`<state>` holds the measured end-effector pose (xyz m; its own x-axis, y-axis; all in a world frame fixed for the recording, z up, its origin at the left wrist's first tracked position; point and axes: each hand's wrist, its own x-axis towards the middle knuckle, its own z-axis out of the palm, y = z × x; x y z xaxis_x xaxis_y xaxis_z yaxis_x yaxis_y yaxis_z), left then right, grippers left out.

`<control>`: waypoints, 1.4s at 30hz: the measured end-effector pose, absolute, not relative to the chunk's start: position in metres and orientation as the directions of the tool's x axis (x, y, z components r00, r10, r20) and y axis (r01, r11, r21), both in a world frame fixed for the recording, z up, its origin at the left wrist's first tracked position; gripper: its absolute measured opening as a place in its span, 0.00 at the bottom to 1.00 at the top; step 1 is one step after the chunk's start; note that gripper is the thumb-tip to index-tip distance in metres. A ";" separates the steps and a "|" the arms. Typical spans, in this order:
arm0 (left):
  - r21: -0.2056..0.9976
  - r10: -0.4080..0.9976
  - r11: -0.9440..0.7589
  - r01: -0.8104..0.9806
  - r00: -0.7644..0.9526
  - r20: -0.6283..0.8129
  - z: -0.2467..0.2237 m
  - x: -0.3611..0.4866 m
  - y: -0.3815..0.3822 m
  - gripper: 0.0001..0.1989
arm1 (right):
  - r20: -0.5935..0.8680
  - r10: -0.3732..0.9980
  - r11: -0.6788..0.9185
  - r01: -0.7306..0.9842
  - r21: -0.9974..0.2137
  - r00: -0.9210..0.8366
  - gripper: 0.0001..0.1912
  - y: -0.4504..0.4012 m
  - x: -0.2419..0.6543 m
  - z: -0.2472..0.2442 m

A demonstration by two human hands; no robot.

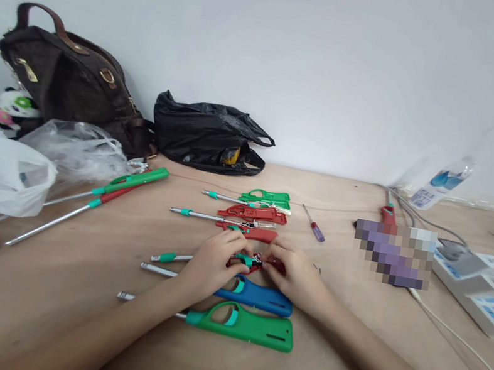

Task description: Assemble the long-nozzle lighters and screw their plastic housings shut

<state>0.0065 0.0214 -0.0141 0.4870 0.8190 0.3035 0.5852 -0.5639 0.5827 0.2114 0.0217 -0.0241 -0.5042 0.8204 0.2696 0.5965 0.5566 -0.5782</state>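
Note:
My left hand [216,264] is closed with thumb and fingertips on the teal trigger area of an opened red stick lighter [256,265]. My right hand [293,272] pinches at the same lighter's inner parts from the other side; small white and black pieces show between the fingertips. The lighter's metal tube with a teal collar [167,257] sticks out left of my left hand. Just nearer lie a whole blue stick lighter [256,294] and a green one [245,327]. Beyond my hands are opened red lighter halves [254,213] and green lighter halves [268,198].
A purple-handled screwdriver [317,230] lies right of the row. Two more lighters [127,183] lie at left beside plastic bags [1,170]. A brown bag [73,84] and a black bag [208,133] stand by the wall. Power strips [473,282], cables and a bottle [442,181] are at right.

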 end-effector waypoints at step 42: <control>0.531 0.762 -0.637 0.559 0.561 0.325 -0.014 0.001 0.024 0.04 | 0.271 0.861 0.483 0.523 -0.702 -0.431 0.10 0.029 0.208 -0.030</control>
